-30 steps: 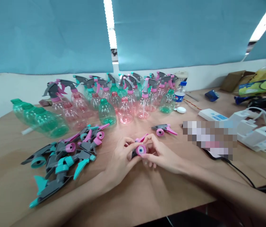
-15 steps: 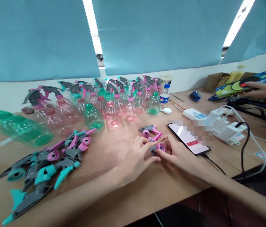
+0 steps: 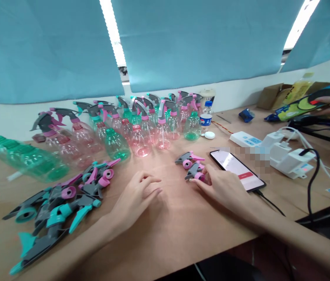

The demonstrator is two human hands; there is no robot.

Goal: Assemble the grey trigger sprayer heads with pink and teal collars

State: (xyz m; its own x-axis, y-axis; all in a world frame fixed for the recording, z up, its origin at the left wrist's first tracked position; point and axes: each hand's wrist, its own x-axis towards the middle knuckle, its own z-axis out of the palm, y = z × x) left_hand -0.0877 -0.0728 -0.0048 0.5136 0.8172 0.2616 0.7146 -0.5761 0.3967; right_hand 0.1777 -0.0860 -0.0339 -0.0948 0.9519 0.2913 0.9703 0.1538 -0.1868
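The person's right hand [image 3: 223, 190] has thumb and fingers clamped on a grey plastic spray head with a pink collar [image 3: 194, 171], low over the brown bench [image 3: 165, 242], with a second grey-and-pink spray head [image 3: 188, 159] just beyond its fingertips and a black-edged phone [image 3: 238, 169] just right of it. The left hand [image 3: 134, 201] is well apart from it, thumb and loosely curled fingers apart; left of that hand lies a heap of grey, turquoise and pink plastic spray heads [image 3: 57, 216], and beyond it stand transparent green and pink plastic bottles [image 3: 117, 145].

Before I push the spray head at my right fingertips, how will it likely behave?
The spray head is probably light and stiff, as it looks like moulded plastic. Pushed, it may rock or swivel, since its shape is irregular, with a round pink collar.
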